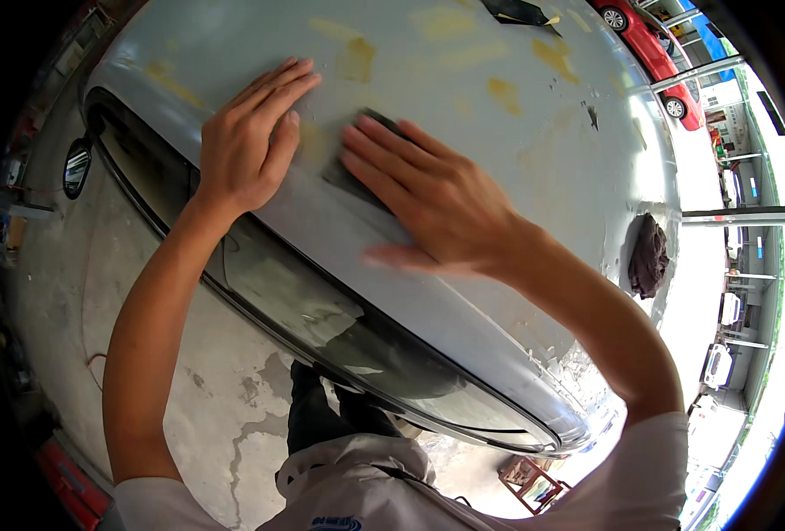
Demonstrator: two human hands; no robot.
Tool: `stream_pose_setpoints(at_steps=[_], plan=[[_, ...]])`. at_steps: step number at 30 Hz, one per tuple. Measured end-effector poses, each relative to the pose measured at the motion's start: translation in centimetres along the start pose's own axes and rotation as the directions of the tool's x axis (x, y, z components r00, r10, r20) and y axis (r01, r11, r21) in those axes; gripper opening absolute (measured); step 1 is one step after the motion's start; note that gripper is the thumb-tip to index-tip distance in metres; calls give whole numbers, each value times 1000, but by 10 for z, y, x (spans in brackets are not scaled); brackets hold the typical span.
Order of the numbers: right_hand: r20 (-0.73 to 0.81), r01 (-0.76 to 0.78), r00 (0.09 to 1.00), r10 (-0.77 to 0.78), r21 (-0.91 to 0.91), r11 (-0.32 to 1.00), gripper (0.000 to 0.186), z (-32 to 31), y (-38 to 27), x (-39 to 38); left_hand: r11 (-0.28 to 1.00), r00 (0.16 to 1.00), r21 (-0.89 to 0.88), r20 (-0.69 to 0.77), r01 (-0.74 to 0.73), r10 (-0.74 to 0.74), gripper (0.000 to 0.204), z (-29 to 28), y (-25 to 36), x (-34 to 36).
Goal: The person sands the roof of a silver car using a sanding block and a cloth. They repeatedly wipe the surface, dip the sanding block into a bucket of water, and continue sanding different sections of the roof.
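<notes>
The car roof (498, 159) lies under both my hands. My left hand (251, 142) rests flat and open beside the right hand (436, 199), which presses a dark sanding sheet (366, 168) down: thin, floppy, best pinned under flat fingers.

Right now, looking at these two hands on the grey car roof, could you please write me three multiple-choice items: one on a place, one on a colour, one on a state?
1. Where does the dark sanding sheet lie?
A. under the right hand
B. under the left hand
C. on the floor

2. What colour are the filler patches on the car roof?
A. blue
B. yellowish
C. black

3. How is the left hand?
A. closed in a fist
B. lifted off the roof
C. flat, fingers stretched on the roof

Answers:
1 A, the sheet shows under the right fingers.
2 B, the patches look yellowish against the grey.
3 C, the palm and fingers lie spread on the panel.
</notes>
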State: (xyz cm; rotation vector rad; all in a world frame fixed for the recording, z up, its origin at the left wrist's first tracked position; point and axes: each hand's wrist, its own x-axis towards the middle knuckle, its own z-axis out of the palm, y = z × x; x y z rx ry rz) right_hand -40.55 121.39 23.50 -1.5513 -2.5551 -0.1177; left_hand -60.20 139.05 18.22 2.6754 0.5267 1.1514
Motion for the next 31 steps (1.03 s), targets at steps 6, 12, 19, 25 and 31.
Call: stream_pose_setpoints(at_steps=[6,12,19,25,31], plan=[[203,-55,979,37,81,995,96,-28,-23,-70,1000,1000,23,11,13,-13,40,-7,-3,-7],[5,-58,998,58,-68,996,101,12,20,24,1000,1000,-22,11,6,-6,40,1,0,1],[220,-73,972,77,-27,997,110,-16,-22,-64,999,998,7,26,51,-51,41,-9,-2,-9],[28,-137,990,139,-74,988,99,7,49,8,1000,1000,13,24,4,-4,41,-4,1,-2],[-159,-249,961,226,-142,958,96,24,46,22,999,998,34,52,31,-33,42,-6,4,0]])
